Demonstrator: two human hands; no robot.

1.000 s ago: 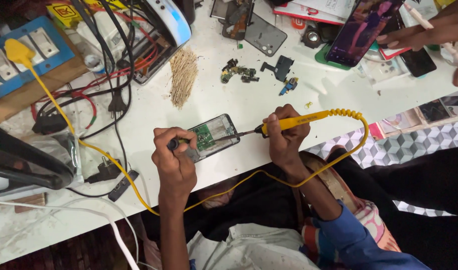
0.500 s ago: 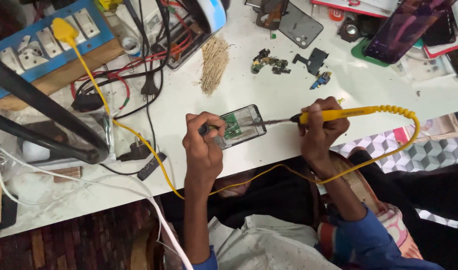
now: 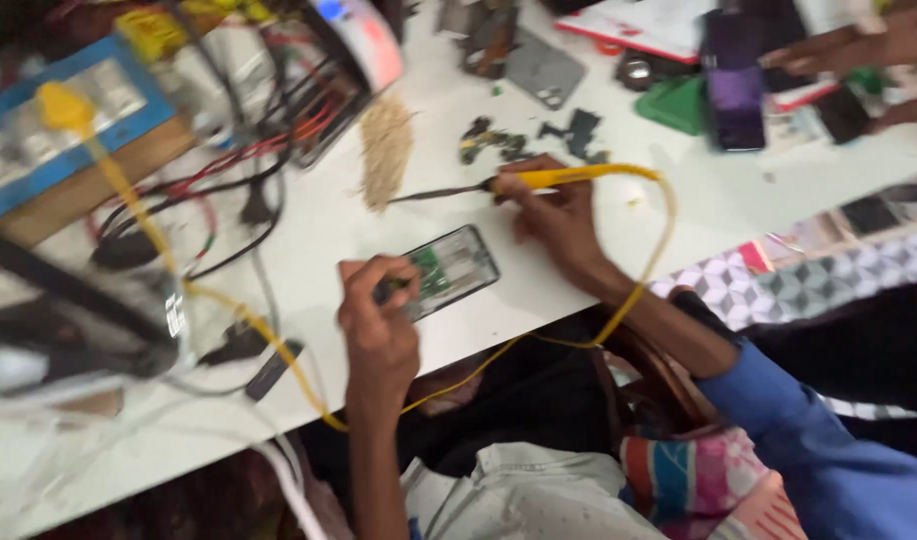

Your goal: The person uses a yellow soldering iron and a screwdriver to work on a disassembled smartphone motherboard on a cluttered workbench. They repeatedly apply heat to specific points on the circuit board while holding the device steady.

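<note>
So the right hand [image 3: 559,215] just lifted the yellow-handled soldering iron [image 3: 524,183] off the opened phone with the green circuit board [image 3: 441,272]; its tip now points at the tan bristle bundle [image 3: 387,150], so I'd say soldering is paused. Left hand [image 3: 379,310] still pinches the phone's edge on the white table [image 3: 699,210]. Count: 1 iron, 1 open phone, 2 hands, fingers wrapped around the handle.

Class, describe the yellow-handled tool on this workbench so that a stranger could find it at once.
Start at the white table and find the opened phone near its front edge, steadied by the left hand. Just behind it, the right hand holds the soldering iron. It alone has a yellow handle, dark tip and trailing yellow cord.
</note>
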